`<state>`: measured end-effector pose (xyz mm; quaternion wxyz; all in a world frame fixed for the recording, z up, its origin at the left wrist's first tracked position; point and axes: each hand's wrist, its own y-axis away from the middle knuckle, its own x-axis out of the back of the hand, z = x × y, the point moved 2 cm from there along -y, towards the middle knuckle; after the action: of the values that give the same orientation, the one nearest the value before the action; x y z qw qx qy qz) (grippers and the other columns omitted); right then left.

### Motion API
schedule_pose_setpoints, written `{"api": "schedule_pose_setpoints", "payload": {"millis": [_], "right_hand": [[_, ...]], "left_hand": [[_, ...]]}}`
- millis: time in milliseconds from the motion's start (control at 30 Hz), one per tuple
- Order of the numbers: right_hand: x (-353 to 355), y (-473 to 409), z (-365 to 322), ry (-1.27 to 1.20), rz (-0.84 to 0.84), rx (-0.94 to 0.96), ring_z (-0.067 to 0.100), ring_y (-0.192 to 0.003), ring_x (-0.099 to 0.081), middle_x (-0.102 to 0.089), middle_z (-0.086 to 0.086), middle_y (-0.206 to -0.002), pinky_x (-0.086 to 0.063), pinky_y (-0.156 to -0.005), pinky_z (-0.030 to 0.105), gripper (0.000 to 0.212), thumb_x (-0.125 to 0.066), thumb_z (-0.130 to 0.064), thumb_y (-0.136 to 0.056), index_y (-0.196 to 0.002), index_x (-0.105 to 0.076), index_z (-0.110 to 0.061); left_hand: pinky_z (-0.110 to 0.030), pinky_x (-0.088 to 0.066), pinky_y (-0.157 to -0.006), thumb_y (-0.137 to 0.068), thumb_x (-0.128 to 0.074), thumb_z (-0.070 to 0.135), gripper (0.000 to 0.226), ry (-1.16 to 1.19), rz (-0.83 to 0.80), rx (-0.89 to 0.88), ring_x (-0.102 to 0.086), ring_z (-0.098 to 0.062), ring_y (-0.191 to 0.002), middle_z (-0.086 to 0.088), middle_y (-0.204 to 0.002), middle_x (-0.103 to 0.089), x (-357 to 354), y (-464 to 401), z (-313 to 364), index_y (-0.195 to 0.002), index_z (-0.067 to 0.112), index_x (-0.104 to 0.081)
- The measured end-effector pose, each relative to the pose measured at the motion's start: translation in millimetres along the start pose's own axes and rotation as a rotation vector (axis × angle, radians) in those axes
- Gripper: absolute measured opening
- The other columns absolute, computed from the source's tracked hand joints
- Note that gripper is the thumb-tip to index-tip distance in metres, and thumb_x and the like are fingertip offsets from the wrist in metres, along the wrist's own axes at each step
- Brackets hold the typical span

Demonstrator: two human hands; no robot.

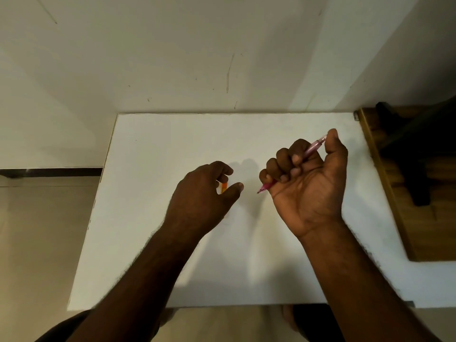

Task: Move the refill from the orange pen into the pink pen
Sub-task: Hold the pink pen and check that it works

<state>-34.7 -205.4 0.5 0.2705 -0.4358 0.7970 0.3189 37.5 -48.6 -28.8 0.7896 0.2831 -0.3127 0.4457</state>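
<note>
My right hand [308,183] is raised above the white table [153,144], palm towards me, fingers curled around the pink pen [313,148]. The pen slants from its translucent rear end by my thumb down to its pink tip at the lower left of the fist. My left hand [202,196] hovers palm down over the table's middle, thumb and fingers closed on a short orange piece of the orange pen [224,187]. Most of that piece is hidden under the hand. No refill shows on its own.
A cream wall rises behind the table. A brown wooden surface [385,169] with a dark object [417,156] on it adjoins the table's right edge. Tiled floor [37,230] lies to the left, and my feet show below the near edge.
</note>
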Motion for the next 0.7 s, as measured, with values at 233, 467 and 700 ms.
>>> {"api": "schedule_pose_setpoints", "payload": {"millis": [233,467,700], "right_hand": [[-1.0,-0.5,-0.6,0.04,-0.027,0.009,0.018,-0.058,-0.025,-0.031,0.002,-0.057,-0.029,-0.059,0.035,0.054,-0.038,-0.055,-0.094,-0.064,-0.049,-0.011],[0.0,-2.0,3.8,0.123,-0.055,-0.019,0.014,-0.069,-0.055,-0.059,0.001,-0.075,-0.047,-0.074,0.034,0.031,-0.042,-0.035,-0.101,-0.092,-0.066,-0.018],[-5.1,-0.8,1.1,0.165,-0.091,0.044,0.017,-0.065,-0.04,-0.054,0.004,-0.069,-0.034,-0.068,0.035,0.043,-0.038,-0.046,-0.1,-0.099,-0.06,-0.008]], "left_hand": [[-0.027,-0.048,-0.079,-0.087,-0.068,0.052,0.034,-0.005,-0.009,0.002,-0.063,-0.005,-0.095,0.017,-0.103,-0.068,0.5,0.1,-0.2,-0.115,0.035,-0.065],[-0.027,-0.048,-0.078,-0.087,-0.068,0.053,0.034,-0.002,-0.008,-0.004,-0.063,-0.005,-0.095,0.017,-0.103,-0.068,-0.4,-0.2,0.0,-0.116,0.034,-0.065],[-0.026,-0.047,-0.077,-0.086,-0.068,0.053,0.034,-0.005,-0.008,-0.005,-0.063,-0.005,-0.095,0.018,-0.102,-0.068,-0.9,-0.4,-0.5,-0.115,0.035,-0.065]]}}
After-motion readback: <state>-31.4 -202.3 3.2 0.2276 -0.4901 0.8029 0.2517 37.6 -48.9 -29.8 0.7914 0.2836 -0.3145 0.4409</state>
